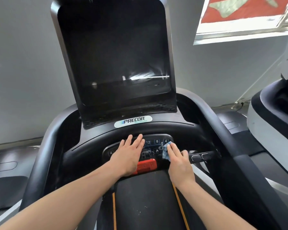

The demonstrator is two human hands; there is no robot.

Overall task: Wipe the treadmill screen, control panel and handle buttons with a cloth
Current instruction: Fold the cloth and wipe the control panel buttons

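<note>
Fingers (173, 149) of our right hand (179, 161) lie flat, pressing the cloth (165, 151) on the control panel's (152, 143) right side; left hand (129, 155) rests open. We should sweep lightly, sparing the red stop button (147, 165).

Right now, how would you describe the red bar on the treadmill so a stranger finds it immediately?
Start at the tall dark screen and drop past the Precor badge to the oval control panel. At its lower edge, partly under the left hand, sits the red bar. It is the only red part; neighbouring keys are dark.
</note>
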